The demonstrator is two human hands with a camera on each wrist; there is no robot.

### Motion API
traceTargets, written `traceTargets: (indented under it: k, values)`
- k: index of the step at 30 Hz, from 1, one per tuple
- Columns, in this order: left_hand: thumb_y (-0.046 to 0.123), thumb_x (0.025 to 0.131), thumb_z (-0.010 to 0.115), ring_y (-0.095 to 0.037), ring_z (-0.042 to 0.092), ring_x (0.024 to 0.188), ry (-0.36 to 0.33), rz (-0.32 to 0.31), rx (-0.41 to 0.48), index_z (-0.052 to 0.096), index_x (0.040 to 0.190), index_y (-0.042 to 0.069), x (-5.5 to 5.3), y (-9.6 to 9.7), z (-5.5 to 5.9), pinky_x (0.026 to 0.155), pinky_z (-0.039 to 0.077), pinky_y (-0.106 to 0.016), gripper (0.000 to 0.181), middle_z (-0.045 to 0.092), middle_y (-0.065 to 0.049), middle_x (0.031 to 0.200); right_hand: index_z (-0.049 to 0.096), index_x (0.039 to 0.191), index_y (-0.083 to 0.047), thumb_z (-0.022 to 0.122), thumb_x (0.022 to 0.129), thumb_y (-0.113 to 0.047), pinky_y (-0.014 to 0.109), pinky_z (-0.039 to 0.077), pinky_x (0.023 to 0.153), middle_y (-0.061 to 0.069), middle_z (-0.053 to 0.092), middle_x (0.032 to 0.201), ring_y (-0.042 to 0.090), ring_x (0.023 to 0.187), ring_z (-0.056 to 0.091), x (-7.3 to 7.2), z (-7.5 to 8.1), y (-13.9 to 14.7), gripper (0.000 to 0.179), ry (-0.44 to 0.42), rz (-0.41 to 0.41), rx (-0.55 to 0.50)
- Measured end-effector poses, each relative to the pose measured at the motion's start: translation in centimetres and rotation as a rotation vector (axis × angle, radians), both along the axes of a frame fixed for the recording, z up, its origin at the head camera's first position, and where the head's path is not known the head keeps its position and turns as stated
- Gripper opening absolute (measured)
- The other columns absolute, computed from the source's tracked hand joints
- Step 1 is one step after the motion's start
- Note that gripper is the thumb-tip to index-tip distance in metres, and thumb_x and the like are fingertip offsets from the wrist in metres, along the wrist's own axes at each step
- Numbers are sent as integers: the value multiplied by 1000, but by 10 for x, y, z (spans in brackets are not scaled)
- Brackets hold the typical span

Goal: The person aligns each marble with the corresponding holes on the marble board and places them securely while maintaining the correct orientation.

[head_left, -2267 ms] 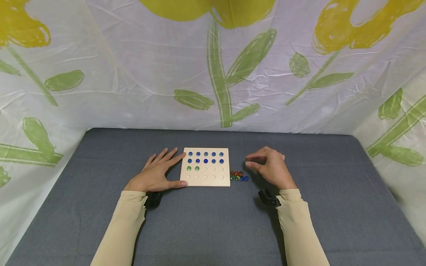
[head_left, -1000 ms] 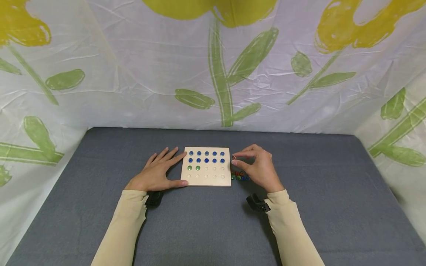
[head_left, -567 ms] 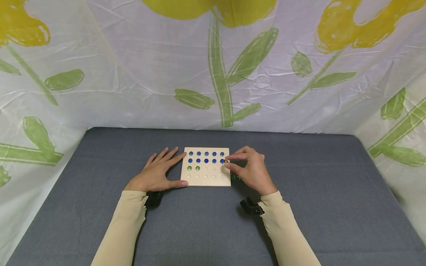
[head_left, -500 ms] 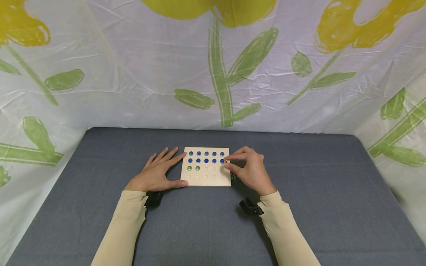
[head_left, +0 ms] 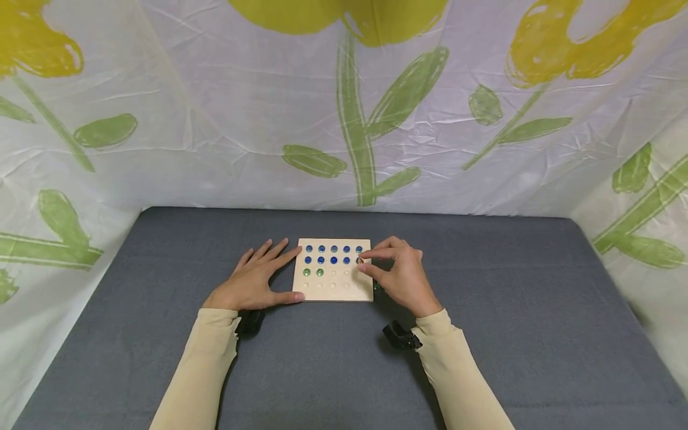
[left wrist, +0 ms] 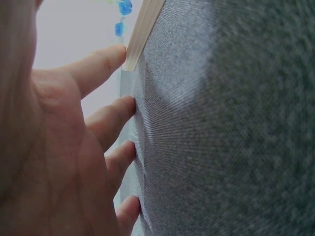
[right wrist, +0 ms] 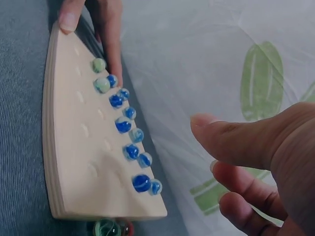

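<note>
A pale wooden board [head_left: 326, 294] with rows of round hollows lies on the dark cloth. Blue marbles [head_left: 334, 260] fill its two far rows, and green marbles [head_left: 319, 272] occupy two hollows at the left of the third row. Fingers spread, my left hand [head_left: 249, 282] rests at the left side, index fingertip and thumb touching the board. My right hand [head_left: 400, 272] pinches a reddish-brown marble [head_left: 361, 260] between thumb and index finger, over the right end of the second row. In the right wrist view the thumb [right wrist: 231, 140] hides this marble.
Loose marbles lie against the board's right edge, mostly covered by my right hand in the head view; a green marble [right wrist: 107, 228] and a red marble [right wrist: 128, 228] show in the right wrist view. A white sheet with painted flowers [head_left: 355, 119] hangs behind the table [head_left: 322, 370].
My right hand has moved left with the pinched marble, from beside the board to over its right part, covering the loose marbles. My left hand has stayed in place.
</note>
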State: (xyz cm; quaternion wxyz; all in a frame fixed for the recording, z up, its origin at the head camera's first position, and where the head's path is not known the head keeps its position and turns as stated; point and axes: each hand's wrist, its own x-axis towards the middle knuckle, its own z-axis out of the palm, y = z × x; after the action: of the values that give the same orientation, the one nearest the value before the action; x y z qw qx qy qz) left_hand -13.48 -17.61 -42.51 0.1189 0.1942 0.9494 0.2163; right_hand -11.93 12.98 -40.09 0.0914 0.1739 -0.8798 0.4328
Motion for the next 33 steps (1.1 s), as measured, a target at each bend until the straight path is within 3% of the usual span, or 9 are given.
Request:
traceTargets:
  k: [13, 33]
  values:
    - [68, 79, 75, -44, 11, 153, -10, -2, -3, 34, 161, 21, 1, 1, -3, 118, 7, -67, 103, 23, -16, 166, 83, 97, -5, 87, 81, -10, 50, 24, 86, 7, 67, 94, 34, 88, 60, 1, -1, -25, 18, 26, 23, -32]
    - [68, 79, 75, -45, 12, 152, -8, 2, -12, 34, 161, 20, -1, 0, 1, 117, 7, -68, 102, 23, -17, 166, 84, 92, -10, 89, 79, -13, 51, 27, 82, 4, 66, 89, 20, 78, 51, -4, -18, -45, 14, -6, -45, 90]
